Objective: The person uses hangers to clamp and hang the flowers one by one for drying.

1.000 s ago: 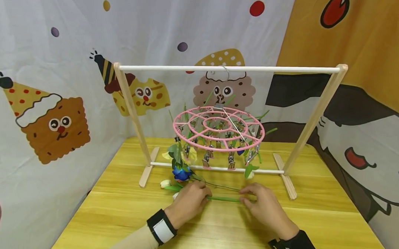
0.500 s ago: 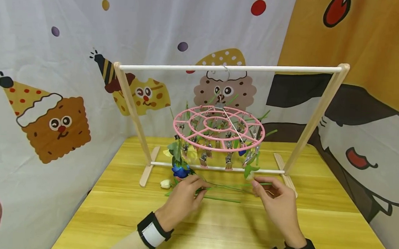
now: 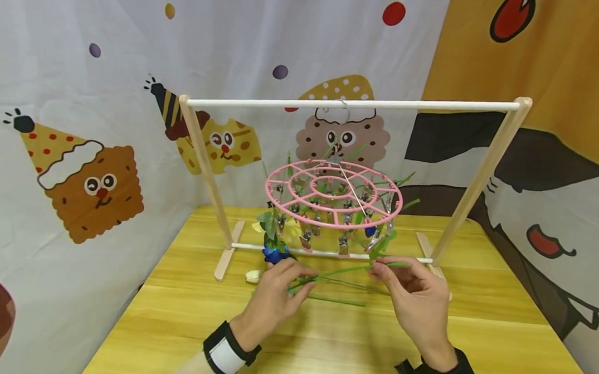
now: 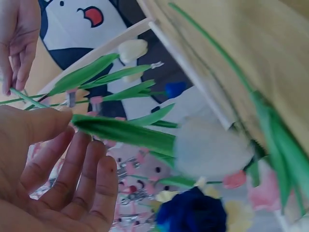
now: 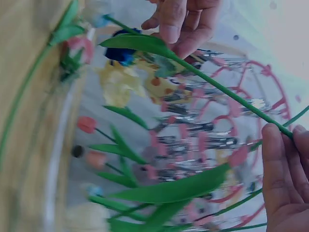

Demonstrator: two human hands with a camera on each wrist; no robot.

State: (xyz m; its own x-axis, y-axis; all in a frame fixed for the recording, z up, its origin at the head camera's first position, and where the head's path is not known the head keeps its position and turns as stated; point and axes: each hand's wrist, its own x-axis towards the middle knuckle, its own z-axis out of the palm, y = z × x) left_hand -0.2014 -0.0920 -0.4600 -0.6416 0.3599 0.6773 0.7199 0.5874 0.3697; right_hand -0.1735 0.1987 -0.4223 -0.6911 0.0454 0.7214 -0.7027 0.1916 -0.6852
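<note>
My left hand [image 3: 274,297] pinches a white tulip [image 4: 212,147] by its green stem [image 3: 343,270], just below the leaf, between thumb and index finger. Toward the stem's far end, the right hand [image 3: 420,306] pinches it with thumb and fingertips. The stem slants over the table, rising to the right. In front of both hands a round pink clip hanger [image 3: 335,226] carries metal clips [image 3: 344,246] with flowers hanging head down. A blue rose [image 3: 275,255] shows behind my left hand.
On the wooden table [image 3: 352,351] lie another green stem [image 3: 337,302], a white tulip head [image 3: 252,276] and a pink tulip [image 4: 264,186]. The hanger hooks over the white top rod [image 3: 263,103] of a wooden stand, whose foot [image 3: 229,256] rests left.
Both hands have raised one tulip from the stems on the table. The right hand moved right and up to the stem's end, while the left shifted slightly left. Another stem stays lying.
</note>
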